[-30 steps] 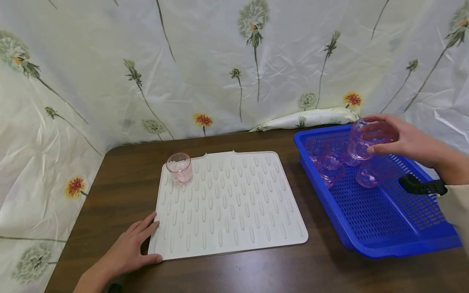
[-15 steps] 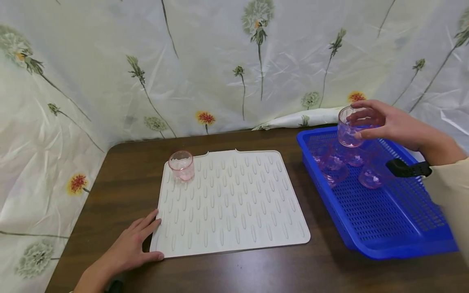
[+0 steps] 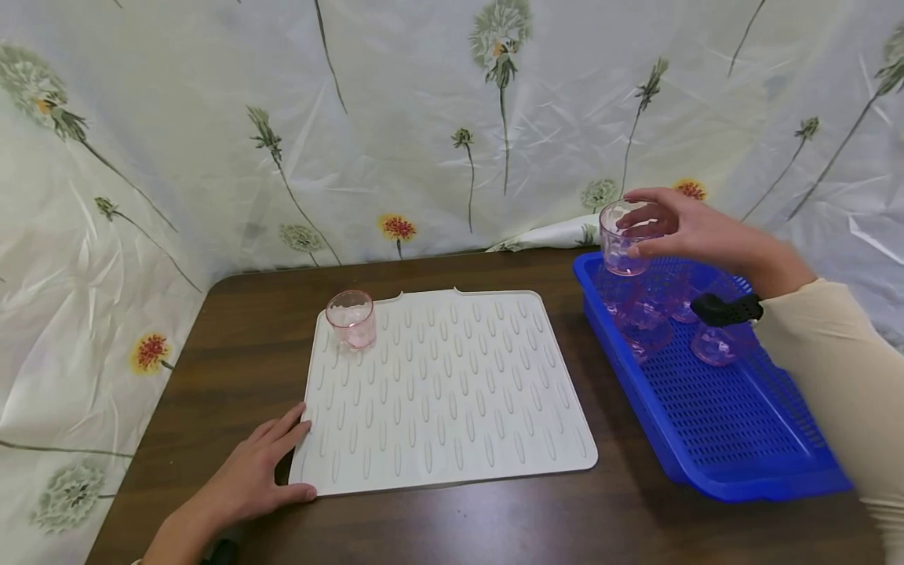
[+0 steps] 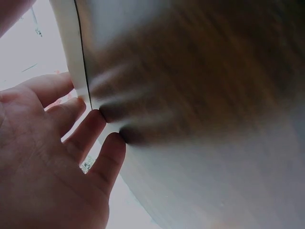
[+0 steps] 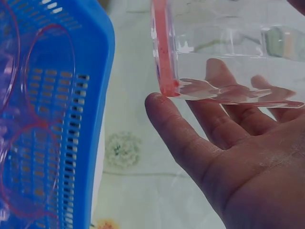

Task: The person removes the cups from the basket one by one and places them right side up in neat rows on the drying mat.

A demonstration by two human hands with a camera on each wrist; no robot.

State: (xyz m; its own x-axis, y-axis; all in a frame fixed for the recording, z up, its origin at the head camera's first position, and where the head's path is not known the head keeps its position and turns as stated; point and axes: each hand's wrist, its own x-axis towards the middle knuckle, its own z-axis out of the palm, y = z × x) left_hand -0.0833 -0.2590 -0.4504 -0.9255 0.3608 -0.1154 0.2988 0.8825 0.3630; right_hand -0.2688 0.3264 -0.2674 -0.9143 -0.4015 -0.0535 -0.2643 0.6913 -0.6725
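Observation:
My right hand (image 3: pixel 681 231) grips a clear pink drinking glass (image 3: pixel 618 245) upright, above the back left corner of the blue basket (image 3: pixel 660 439). In the right wrist view the fingers curl around the side of that glass (image 5: pixel 238 81). My left hand (image 3: pixel 243 479) rests at the near left corner of a white ribbed mat (image 3: pixel 452 392), with its fingers spread along the mat's edge. The left wrist view shows those fingertips (image 4: pixel 112 143) touching the dark tabletop beside the mat. Another pink glass (image 3: pixel 353 320) stands upright on the mat's far left corner.
Several more pink glasses (image 3: pixel 716 344) lie in the back part of the basket. A dark wooden table (image 3: pixel 233 353) carries everything. Floral sheeting (image 3: pixel 410 141) hangs behind it and on the left side, with a rolled fold (image 3: pixel 551 234) at the back edge.
My right hand has lifted the glass out from among the others and carried it to the left, over the basket's far left corner. My left hand has stayed at the mat's corner.

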